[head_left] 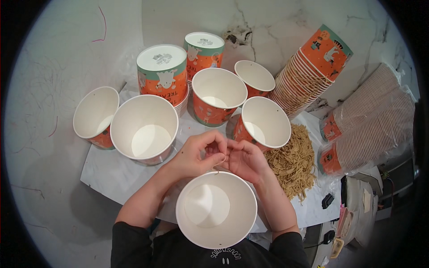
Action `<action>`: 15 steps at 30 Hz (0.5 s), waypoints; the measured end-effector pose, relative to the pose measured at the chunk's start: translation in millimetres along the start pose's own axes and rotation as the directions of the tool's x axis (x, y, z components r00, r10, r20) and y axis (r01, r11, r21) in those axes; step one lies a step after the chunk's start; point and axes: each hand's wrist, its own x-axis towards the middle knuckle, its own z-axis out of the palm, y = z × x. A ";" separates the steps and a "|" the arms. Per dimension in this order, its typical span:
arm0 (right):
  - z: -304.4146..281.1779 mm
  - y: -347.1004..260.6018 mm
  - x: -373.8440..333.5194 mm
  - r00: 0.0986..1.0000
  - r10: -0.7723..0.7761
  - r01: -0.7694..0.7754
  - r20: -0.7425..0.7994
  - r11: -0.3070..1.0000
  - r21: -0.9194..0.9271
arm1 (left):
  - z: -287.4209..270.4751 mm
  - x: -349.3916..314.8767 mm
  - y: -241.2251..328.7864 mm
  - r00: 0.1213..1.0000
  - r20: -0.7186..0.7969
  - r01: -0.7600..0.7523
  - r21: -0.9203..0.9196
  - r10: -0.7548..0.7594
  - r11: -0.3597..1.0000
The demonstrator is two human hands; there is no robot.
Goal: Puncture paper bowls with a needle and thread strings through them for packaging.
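Observation:
A white-lined paper bucket (pixel 241 210) leans against my front with its open mouth facing up. A thin tan cord (pixel 217 169) passes at a small hole in its upper rim. Just above that rim my left hand (pixel 201 151) pinches the cord between thumb and fingertips. My right hand (pixel 246 161) meets it with fingers curled in, closed at the cord; its exact grip is partly hidden. To the right of my hands lies a heap of tan cords (pixel 292 163).
Open orange buckets (pixel 145 125), (pixel 219 91) and several others stand around the marbled table (pixel 105 163). Upside-down bucket stacks (pixel 161 73) rise behind. A leaning stack with cords (pixel 304 76) and plastic-wrapped stacks (pixel 375 129) are at the right.

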 end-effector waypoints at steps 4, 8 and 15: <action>18.2 -1.0 -7.6 0.994 -0.088 0.082 -0.065 0.993 -0.090 | -2.9 1.5 1.8 0.990 0.021 -0.143 0.090 0.142 0.986; 29.8 8.5 -17.6 0.972 -0.215 0.188 -0.090 0.951 -0.246 | -7.9 -1.2 7.8 0.981 0.047 -0.190 0.081 0.186 0.979; 55.0 -22.6 -47.3 0.936 -0.351 0.349 -0.004 0.933 -0.088 | -10.0 -0.3 4.1 0.967 0.050 -0.255 0.105 0.251 0.961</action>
